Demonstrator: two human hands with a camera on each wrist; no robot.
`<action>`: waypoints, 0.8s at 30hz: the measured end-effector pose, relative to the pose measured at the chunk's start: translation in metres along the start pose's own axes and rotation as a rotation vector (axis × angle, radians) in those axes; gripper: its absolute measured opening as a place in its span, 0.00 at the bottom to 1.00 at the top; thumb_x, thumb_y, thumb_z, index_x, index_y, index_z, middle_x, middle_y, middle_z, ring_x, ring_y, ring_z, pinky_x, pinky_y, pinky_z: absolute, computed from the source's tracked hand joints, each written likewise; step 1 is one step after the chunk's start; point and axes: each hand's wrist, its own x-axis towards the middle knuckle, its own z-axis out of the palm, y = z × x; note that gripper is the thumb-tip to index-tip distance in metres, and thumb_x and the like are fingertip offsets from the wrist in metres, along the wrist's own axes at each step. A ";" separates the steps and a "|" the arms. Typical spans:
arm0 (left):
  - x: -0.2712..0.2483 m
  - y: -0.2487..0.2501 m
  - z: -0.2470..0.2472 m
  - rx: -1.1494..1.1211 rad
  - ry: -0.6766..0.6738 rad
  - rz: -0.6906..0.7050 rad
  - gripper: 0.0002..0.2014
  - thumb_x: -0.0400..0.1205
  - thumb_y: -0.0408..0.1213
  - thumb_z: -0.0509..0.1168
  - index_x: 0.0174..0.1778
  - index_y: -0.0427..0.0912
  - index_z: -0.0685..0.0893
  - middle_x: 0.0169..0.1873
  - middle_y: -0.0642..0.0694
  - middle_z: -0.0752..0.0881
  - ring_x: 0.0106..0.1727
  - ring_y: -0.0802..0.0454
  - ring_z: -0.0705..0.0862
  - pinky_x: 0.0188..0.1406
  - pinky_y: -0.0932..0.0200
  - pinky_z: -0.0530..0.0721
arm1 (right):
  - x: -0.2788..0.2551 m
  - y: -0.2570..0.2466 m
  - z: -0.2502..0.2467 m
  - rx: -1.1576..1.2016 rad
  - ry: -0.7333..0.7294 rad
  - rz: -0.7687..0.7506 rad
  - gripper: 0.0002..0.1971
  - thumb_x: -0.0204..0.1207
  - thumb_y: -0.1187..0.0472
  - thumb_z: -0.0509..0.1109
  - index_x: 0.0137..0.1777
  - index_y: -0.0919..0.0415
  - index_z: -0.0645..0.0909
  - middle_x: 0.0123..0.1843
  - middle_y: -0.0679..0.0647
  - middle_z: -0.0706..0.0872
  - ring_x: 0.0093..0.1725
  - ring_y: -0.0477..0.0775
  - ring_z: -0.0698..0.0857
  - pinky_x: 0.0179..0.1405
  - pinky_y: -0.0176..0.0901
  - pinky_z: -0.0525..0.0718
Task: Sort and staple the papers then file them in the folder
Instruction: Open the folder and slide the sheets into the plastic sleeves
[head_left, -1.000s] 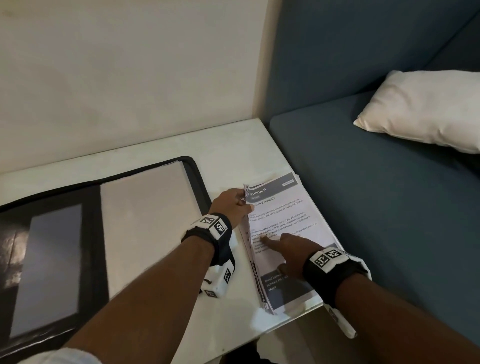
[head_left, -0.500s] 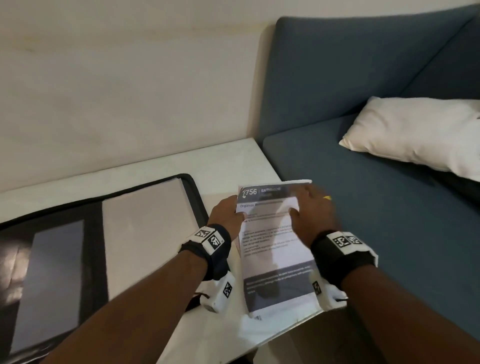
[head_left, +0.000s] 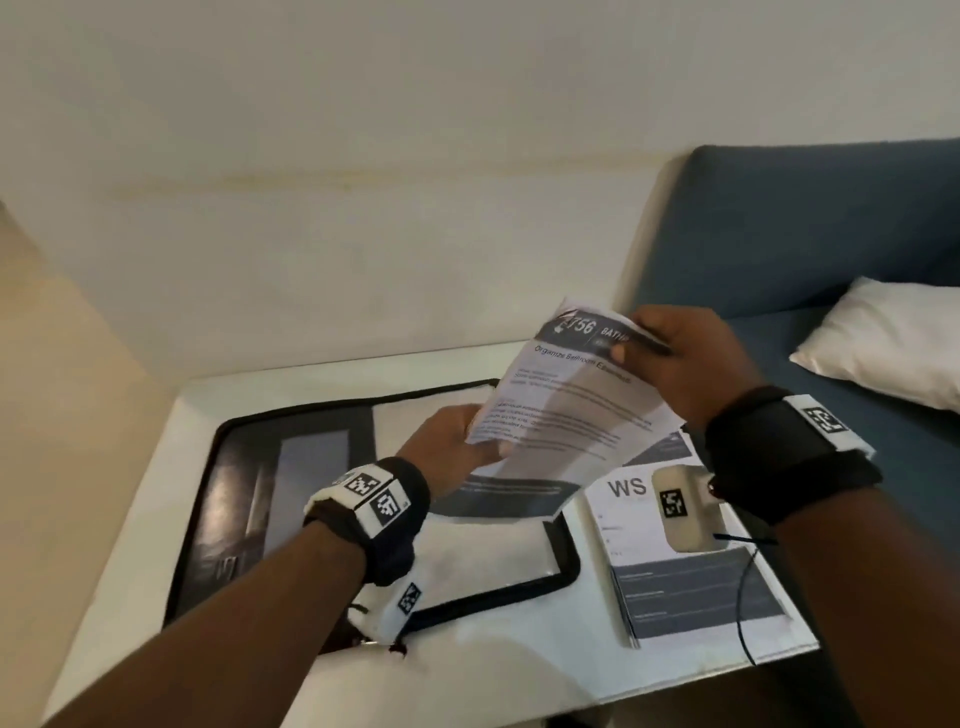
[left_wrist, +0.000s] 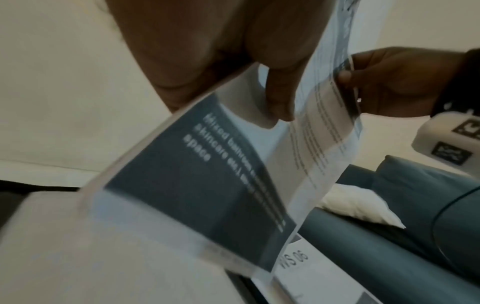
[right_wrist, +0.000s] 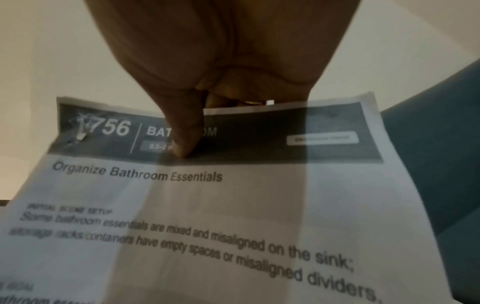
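Both hands hold a printed sheet (head_left: 566, 410) headed "756 BATHROOM" up in the air above the white table (head_left: 291, 374). My left hand (head_left: 467, 441) grips its lower left edge, fingers behind the paper. My right hand (head_left: 639, 343) pinches the top edge, with the thumb (right_wrist: 187, 135) pressed on the dark header. The sheet (right_wrist: 233, 205) reads "Organize Bathroom Essentials" and its top left corner is crumpled. I cannot tell whether further pages hang behind it. A stack of papers (head_left: 691, 587) topped by a "WS" sheet lies flat at the table's right edge. The black folder (head_left: 249, 493) lies open at the left.
A blue sofa (head_left: 779, 234) stands right of the table with a white pillow (head_left: 883, 338) on its seat. A cream wall (head_left: 363, 182) runs behind the table. The table's front edge (head_left: 571, 696) is near me. No stapler is in view.
The top sheet has been lifted off the stack and raised over the folder's right side. My right hand moved from pressing the stack to pinching the sheet's top. The "WS" page now shows.
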 end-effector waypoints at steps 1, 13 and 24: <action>-0.007 -0.011 -0.010 0.029 0.014 -0.016 0.10 0.83 0.38 0.68 0.60 0.43 0.86 0.57 0.45 0.90 0.58 0.46 0.87 0.65 0.41 0.82 | 0.005 -0.008 0.005 0.009 0.000 -0.024 0.10 0.78 0.61 0.72 0.35 0.52 0.80 0.29 0.45 0.80 0.33 0.50 0.80 0.31 0.41 0.71; -0.027 -0.039 -0.072 -0.417 0.539 -0.075 0.08 0.85 0.33 0.66 0.58 0.42 0.87 0.51 0.50 0.90 0.54 0.52 0.88 0.49 0.67 0.84 | 0.030 -0.025 0.108 0.903 -0.214 0.486 0.17 0.81 0.61 0.70 0.69 0.61 0.80 0.61 0.60 0.89 0.56 0.62 0.90 0.54 0.60 0.89; 0.004 -0.079 -0.056 -0.239 0.529 -0.229 0.15 0.85 0.28 0.63 0.66 0.43 0.82 0.60 0.50 0.85 0.58 0.50 0.83 0.58 0.56 0.82 | 0.053 -0.029 0.204 0.403 0.010 0.432 0.10 0.85 0.66 0.58 0.59 0.65 0.79 0.55 0.58 0.83 0.53 0.59 0.80 0.57 0.52 0.81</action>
